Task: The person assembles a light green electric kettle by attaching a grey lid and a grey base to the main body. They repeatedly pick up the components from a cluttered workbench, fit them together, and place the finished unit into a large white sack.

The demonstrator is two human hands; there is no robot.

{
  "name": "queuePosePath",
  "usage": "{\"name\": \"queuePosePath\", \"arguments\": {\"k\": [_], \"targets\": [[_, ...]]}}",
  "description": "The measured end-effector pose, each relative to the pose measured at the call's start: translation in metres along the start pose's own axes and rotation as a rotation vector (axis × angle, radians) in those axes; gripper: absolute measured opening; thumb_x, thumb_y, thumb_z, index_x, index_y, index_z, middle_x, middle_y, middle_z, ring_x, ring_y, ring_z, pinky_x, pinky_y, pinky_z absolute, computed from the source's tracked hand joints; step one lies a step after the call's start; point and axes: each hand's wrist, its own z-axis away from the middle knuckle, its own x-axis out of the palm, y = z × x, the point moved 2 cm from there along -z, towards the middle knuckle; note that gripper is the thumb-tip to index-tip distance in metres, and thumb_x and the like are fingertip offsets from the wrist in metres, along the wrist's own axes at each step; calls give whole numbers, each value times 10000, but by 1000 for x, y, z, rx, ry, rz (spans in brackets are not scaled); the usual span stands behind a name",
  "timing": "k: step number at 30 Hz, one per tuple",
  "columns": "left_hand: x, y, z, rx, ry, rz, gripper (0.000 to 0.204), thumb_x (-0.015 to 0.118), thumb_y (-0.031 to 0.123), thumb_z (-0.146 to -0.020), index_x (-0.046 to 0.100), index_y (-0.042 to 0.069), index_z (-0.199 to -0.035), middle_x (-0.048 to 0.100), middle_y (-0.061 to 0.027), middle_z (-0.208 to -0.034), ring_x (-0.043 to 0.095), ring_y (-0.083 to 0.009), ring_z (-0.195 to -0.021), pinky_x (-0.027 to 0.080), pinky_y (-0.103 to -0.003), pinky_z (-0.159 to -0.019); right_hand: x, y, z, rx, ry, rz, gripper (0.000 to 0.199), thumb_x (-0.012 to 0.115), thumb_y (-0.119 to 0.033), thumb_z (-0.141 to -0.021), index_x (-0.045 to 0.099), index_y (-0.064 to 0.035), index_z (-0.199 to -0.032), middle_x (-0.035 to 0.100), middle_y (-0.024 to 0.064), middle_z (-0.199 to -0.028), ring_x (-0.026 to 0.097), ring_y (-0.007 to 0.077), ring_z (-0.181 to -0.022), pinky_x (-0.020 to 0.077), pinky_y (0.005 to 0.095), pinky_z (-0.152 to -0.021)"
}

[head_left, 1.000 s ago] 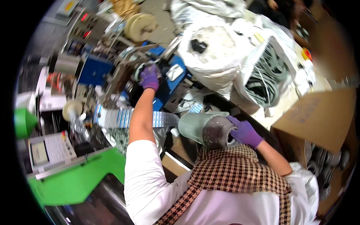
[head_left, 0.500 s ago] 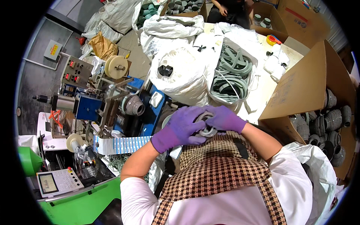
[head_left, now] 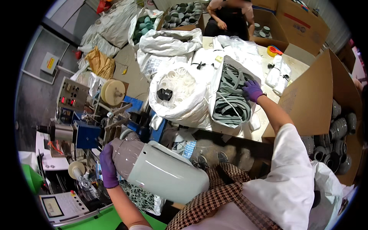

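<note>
My left hand (head_left: 109,167), in a purple glove, curls along the left side of a grey ribbed pipe fitting (head_left: 124,154) beside the machine; its fingertips are partly hidden. Joined to or touching that fitting is a large pale grey, glossy rounded plastic piece (head_left: 168,174), which reaches across to my apron. My right hand (head_left: 252,91), gloved in purple too, is stretched out over the right edge of a white-lined tub (head_left: 211,100). Its fingers are apart and touch the grey-green rubber rings (head_left: 232,105) heaped there.
A white sack (head_left: 182,113) of pale rings, with a black fitting (head_left: 164,94) on top, stands left of the tub. A cardboard box (head_left: 303,97) of grey fittings is at right. The machine (head_left: 89,135) occupies the left. Another person (head_left: 228,19) sits beyond the table.
My hands have parted from the grey rings they held together. The left went down-left to the fitting, the right far forward to the tub. The large pale piece has come into view.
</note>
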Motion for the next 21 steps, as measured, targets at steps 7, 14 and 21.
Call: {"name": "queuePosePath", "arguments": {"k": [7,14,21], "targets": [[73,-89,14,-457,-278,1002,503,471,402,-1023,574,-1,-1304,631,-131,-1269,609,-244,-1165,473,-380,-1022,-13,3,-22,-171,-101,-230,180,654,-297,-822,671,-150,-924,638,119,-788,644,316,-855,389,471,-1037],[111,-78,-27,-160,-293,655,418,449,319,-1041,631,-22,-1200,657,-128,-1184,631,-176,-1055,500,-331,-939,-241,-22,-65,-159,-35,111,480,504,-504,-955,708,-148,-707,632,117,-626,629,334,-610,481,450,-585],[176,38,-31,-164,-685,868,720,438,667,-956,564,47,-1299,650,-86,-1147,611,-200,-1061,489,-321,-938,-400,-202,-101,-606,-797,-769,470,412,-427,-1024,650,-33,-929,635,52,-661,611,145,-521,524,281,-518]]}}
